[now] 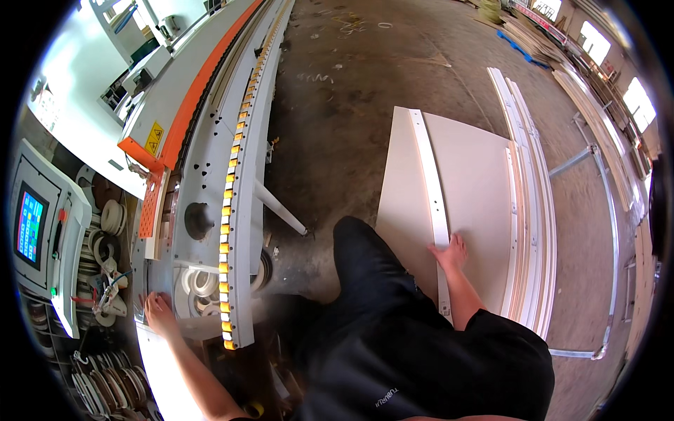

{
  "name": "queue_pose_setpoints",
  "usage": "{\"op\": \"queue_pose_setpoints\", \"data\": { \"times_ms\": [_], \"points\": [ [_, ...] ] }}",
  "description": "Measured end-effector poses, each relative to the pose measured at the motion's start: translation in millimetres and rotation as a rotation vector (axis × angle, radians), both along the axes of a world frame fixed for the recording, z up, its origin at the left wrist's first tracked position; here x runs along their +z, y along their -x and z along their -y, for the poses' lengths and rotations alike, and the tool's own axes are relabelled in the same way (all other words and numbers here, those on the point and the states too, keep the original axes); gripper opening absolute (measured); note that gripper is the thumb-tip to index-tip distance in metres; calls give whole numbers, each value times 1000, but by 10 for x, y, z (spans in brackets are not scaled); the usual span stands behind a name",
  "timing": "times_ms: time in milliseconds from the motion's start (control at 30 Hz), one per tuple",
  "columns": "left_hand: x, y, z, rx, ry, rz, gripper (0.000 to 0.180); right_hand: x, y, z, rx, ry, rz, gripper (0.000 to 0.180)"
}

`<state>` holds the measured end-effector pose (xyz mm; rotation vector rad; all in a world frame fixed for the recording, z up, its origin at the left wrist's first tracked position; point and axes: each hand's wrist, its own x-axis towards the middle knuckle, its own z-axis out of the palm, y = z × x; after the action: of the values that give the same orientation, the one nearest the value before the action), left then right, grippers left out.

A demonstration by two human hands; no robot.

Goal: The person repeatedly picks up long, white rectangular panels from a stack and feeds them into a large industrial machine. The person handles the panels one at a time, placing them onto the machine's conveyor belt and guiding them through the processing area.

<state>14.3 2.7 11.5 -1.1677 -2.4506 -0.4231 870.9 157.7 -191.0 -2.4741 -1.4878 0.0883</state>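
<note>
On the left, my left hand (160,313) rests on the near end of the machine bed (157,281), fingers slightly bent and apart, with nothing visible in them. A narrow pale board (156,238) stands in the machine just beyond it. My right hand (453,252) is closed across a long white strip (430,168) with small holes along it, thumb at its left side and fingers at its right. That strip lies lengthwise on a large beige panel (405,182). Along the panel's right side lie several more long white strips (523,182).
A roller track (225,268) with yellow rollers edges the white and orange machine (203,70). At far left stands a control panel (60,210) above rolls of edge banding (112,382). A metal frame (612,259) and stacked boards (597,119) are on the right.
</note>
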Motion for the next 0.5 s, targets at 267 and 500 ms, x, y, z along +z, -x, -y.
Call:
{"op": "queue_pose_setpoints", "data": {
  "times_ms": [267,500],
  "points": [
    [-81,146,-58,-89,4,-107,28,-43,33,14,-153,-141,-320,69],
    [-45,5,-18,-209,-9,-192,20,455,260,147,117,-347,-355,68]
  ]
}}
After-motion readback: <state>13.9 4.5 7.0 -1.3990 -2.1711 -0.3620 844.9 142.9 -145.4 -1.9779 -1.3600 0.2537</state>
